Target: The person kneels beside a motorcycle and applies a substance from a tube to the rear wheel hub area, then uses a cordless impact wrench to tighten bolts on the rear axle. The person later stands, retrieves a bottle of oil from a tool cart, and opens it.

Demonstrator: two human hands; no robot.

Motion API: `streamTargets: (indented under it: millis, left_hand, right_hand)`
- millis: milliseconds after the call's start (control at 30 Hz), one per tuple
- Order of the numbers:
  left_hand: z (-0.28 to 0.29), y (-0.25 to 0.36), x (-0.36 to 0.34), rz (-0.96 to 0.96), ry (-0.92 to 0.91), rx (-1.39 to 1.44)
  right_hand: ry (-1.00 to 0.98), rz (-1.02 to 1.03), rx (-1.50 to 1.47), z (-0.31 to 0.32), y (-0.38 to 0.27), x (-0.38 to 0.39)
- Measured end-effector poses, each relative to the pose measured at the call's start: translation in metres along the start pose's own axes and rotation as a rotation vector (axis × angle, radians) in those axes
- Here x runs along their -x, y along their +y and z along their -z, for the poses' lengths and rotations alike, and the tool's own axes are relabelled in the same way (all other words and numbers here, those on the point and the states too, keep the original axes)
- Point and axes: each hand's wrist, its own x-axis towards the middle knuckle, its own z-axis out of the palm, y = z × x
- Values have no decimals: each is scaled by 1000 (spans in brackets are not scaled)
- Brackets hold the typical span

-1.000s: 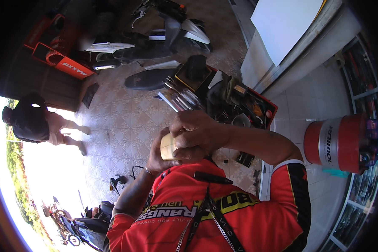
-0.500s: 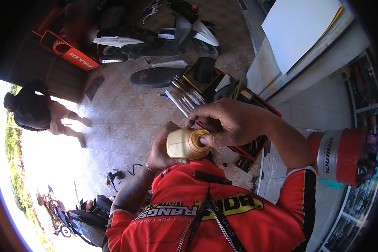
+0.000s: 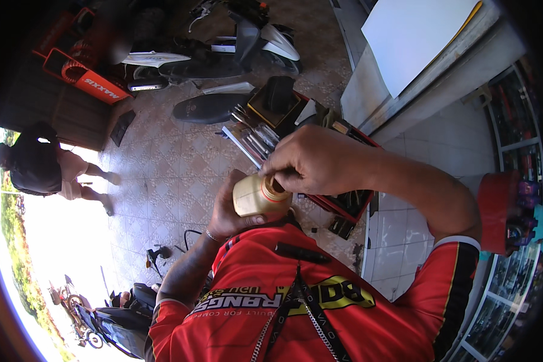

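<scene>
In front of my chest, my left hand (image 3: 224, 210) is wrapped round a cream-gold plastic bottle (image 3: 250, 200), its thumb along the near side. The bottle lies tilted, with its neck (image 3: 274, 190) toward the right. A reddish ring circles the base of the neck, and its mouth looks dark inside. Over that mouth is my right hand (image 3: 312, 158), fingers curled and pinched together at the rim. Whatever sits between those fingertips is hidden by the hand.
Beyond my hands stands a red toolbox (image 3: 367, 205) beside a tray of hand tools (image 3: 256, 142). A black seat (image 3: 202, 110) and a partly stripped scooter (image 3: 247, 45) are farther off. Another person (image 3: 39, 160) bends at the left. A red drum (image 3: 495, 211) and glass shelves (image 3: 516, 289) stand at the right.
My right hand has turned and lifted at the bottle's neck; its thumb no longer presses flat on the top, and the mouth shows dark. The bottle has shifted slightly left within the view.
</scene>
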Motion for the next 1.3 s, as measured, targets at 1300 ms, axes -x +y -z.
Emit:
streamTargets:
  millis: [1300]
  left_hand:
    - [7, -9, 4, 9, 420, -188]
  right_hand:
    - [886, -239, 15, -246, 53, -12]
